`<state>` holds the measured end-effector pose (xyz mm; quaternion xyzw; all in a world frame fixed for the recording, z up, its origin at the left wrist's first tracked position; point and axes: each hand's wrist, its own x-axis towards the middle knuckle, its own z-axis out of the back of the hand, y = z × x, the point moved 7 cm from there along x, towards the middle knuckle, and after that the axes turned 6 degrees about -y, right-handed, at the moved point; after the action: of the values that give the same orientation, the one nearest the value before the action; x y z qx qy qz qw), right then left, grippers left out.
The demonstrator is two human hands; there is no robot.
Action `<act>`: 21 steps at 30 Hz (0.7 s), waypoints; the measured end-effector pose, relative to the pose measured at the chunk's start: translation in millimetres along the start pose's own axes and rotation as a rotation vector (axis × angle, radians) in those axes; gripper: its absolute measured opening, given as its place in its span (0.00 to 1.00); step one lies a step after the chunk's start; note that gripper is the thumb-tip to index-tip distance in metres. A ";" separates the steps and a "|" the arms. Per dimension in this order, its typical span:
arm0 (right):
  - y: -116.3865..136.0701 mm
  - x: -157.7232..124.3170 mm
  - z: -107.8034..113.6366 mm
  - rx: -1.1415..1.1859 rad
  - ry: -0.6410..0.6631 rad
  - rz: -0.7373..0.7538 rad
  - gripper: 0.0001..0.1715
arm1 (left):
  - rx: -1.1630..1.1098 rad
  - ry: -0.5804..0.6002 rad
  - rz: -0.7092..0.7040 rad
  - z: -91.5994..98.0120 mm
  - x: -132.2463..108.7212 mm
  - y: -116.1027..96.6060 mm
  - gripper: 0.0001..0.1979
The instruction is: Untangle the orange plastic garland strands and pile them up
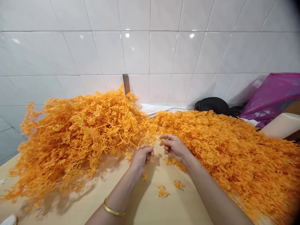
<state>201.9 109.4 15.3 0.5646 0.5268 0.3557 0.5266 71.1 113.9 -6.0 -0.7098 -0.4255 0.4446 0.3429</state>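
You have two heaps before you on one pale yellow tabletop (152,212): at left, a tall tangled heap of orange, branching artificial stems (82,134), and at right, a lower, wider heap of loose, spidery orange florets (234,156). Two single orange star-shaped florets (162,191) lie well apart from the heaps on the near middle of the table, and a third small orange floret (145,176) shows just beside your left wrist. A few more sit below your right hand (174,147), too bunched to count.

Your two hands are apart from each other, between the heaps. Your left hand (141,157) reaches far and slightly right, its thumb and fingers clamped on one thin orange stem (140,143) at the left heap's right edge; one gold bangle (113,211) circles that wrist. Your right forearm slants in from the near right, the hand turned left with fingers curled; you cannot tell from here whether its fingertips grip anything.

Along the far side are one flat brown strap (126,84) against the white tiled wall (164,53), one rounded black case (212,105) and, farther right, one magenta plastic bag (272,93).
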 end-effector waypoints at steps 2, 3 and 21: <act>-5.5 -5.2 -14.8 0.038 0.128 -0.055 0.16 | 0.056 -0.047 -0.077 2.4 0.0 -4.4 0.11; -6.9 -7.6 -20.2 0.042 0.169 -0.062 0.16 | 0.086 -0.058 -0.111 2.4 -0.5 -5.9 0.11; 32.7 -12.6 3.0 0.497 -0.190 0.085 0.11 | -0.566 0.344 0.100 -19.1 -14.8 -31.6 0.07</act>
<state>209.6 100.1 48.4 0.7290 0.5220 0.1827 0.4034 75.6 111.1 33.3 -0.8614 -0.4327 0.1988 0.1769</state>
